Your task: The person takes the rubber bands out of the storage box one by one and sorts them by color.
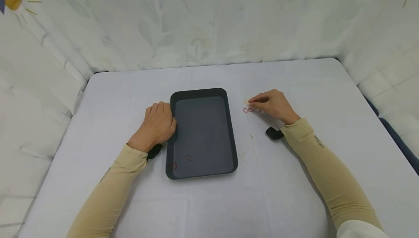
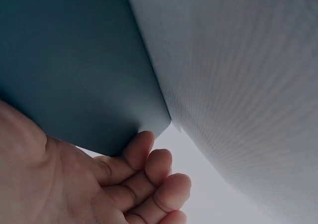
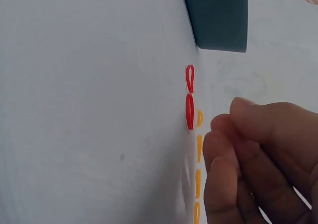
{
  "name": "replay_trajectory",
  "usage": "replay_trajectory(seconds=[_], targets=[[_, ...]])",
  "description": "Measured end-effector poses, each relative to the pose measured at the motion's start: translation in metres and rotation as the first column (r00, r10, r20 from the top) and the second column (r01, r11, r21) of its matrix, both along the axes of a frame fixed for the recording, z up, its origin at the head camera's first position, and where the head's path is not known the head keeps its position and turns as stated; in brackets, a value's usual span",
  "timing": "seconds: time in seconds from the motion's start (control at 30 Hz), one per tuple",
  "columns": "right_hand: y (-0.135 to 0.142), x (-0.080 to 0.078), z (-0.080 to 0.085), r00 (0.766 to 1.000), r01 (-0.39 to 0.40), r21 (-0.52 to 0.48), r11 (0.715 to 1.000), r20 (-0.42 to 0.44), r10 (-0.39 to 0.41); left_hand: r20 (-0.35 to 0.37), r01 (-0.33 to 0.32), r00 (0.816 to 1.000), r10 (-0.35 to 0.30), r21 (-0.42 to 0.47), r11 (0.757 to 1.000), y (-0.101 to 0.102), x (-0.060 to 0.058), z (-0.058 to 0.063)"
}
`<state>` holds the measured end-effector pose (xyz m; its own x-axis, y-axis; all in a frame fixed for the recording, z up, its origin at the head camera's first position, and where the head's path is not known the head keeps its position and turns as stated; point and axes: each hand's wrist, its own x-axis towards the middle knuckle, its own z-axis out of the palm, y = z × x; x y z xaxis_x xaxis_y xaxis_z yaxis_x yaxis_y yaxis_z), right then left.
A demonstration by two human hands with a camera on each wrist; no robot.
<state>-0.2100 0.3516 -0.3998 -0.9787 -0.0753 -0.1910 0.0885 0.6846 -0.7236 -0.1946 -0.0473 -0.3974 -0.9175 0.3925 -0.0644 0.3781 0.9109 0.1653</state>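
In the head view, my left hand [image 1: 158,127] grips the left rim of a dark grey rectangular tray [image 1: 234,150], its thumb over the edge. The left wrist view shows its curled fingers [image 2: 169,191] at the tray's outer wall [image 2: 74,65]. Two thin red rubber bands [image 1: 188,157] lie inside the tray, near its front left. Right of the tray, my right hand [image 1: 273,104] has fingertips and thumb brought together beside a yellow rubber band [image 1: 245,101]; whether they pinch one is hidden. Two red bands [image 3: 190,111] lie on the table, with several yellow bands [image 3: 199,148] in a row.
A white cloth covers the table [image 1: 209,209]. Faint pale marks [image 1: 251,136] show on it right of the tray. Black wrist devices [image 1: 274,133] sit under both forearms. Patterned white curtains [image 1: 196,23] hang behind the table and at both sides.
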Motion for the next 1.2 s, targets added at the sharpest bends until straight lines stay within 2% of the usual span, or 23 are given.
replay_trajectory(seconds=[0.43, 0.63, 0.83, 0.97, 1.07, 1.2], targets=[[0.001, 0.001, 0.007, 0.996, -0.037, -0.005, 0.999, -0.082, 0.037, 0.004, 0.009, 1.000, -0.009, 0.015, 1.000, 0.011, -0.007, -0.004], [-0.011, -0.002, 0.014, 0.988, -0.088, -0.028, 0.996, -0.134, 0.083, 0.001, 0.003, 1.000, -0.003, 0.018, 1.000, 0.013, -0.010, -0.005], [-0.026, -0.005, 0.023, 0.981, -0.153, -0.103, 0.983, -0.133, 0.139, 0.006, -0.002, 1.000, 0.002, 0.020, 1.000, 0.014, -0.013, -0.008], [-0.040, -0.004, 0.027, 0.965, -0.218, -0.101, 0.971, -0.167, 0.200, 0.006, -0.004, 1.000, 0.004, 0.014, 1.000, 0.014, -0.014, -0.009], [-0.049, -0.004, 0.029, 0.940, -0.288, -0.071, 0.955, -0.213, 0.267, 0.003, -0.003, 1.000, 0.003, 0.008, 1.000, 0.014, -0.015, -0.010], [-0.060, -0.003, 0.032, 0.910, -0.363, -0.079, 0.929, -0.244, 0.335, -0.005, -0.005, 1.000, 0.005, 0.010, 1.000, 0.014, -0.017, -0.011]])
